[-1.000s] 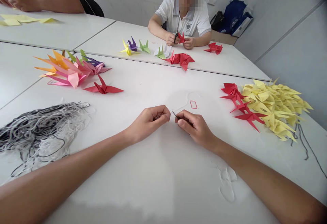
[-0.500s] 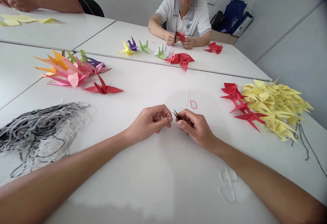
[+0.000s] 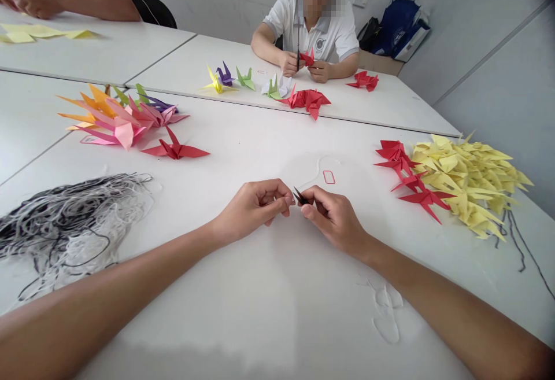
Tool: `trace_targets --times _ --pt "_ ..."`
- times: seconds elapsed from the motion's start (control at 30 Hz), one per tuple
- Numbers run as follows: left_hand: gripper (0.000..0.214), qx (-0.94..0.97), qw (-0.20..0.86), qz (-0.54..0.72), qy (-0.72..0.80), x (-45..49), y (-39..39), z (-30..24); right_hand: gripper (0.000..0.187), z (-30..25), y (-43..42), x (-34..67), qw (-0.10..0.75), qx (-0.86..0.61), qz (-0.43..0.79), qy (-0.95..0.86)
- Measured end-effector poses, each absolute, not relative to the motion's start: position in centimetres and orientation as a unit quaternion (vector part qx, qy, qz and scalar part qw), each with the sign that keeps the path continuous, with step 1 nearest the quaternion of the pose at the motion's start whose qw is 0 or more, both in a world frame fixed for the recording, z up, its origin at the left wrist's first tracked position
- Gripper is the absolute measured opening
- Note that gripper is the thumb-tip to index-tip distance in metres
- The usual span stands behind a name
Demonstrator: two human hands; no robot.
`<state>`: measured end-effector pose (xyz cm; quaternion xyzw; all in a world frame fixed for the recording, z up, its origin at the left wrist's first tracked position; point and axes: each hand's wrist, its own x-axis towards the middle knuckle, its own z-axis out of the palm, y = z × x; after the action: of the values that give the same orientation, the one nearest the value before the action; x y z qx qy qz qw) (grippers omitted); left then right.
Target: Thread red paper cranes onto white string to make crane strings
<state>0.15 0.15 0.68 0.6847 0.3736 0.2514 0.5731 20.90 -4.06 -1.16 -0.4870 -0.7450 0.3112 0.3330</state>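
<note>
My left hand (image 3: 255, 206) and my right hand (image 3: 332, 218) meet fingertip to fingertip over the white table (image 3: 269, 305). The right hand's fingers pinch a small dark pointed tool, perhaps tiny scissors (image 3: 300, 196), whose tips show open between the two hands. The left hand's fingers are pinched together right at those tips; whatever they hold is too thin to make out. A white thread (image 3: 314, 173) curls on the table just beyond the hands, beside a small red loop (image 3: 328, 177).
A tangle of black and white thread (image 3: 65, 218) lies at left. Pink and orange paper cranes (image 3: 113, 120) sit beyond it, red cranes (image 3: 403, 174) and a yellow crane heap (image 3: 468, 183) at right. A person (image 3: 312, 27) opposite handles a red crane.
My hands have drawn closer together. The dark tool's tips, a single thin point a second ago, now show spread apart at the left fingertips.
</note>
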Motion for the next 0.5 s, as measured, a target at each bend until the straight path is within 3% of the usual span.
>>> trace_targets --times 0.17,0.5 --pt "0.021 0.685 0.569 0.244 0.384 0.16 0.18 1.00 0.027 -0.91 -4.11 20.67 0.314 -0.489 0.266 -0.769" --pt "0.020 0.689 0.567 0.234 0.386 0.14 0.26 0.96 0.026 -0.94 -4.10 20.74 0.306 -0.489 0.286 -0.765"
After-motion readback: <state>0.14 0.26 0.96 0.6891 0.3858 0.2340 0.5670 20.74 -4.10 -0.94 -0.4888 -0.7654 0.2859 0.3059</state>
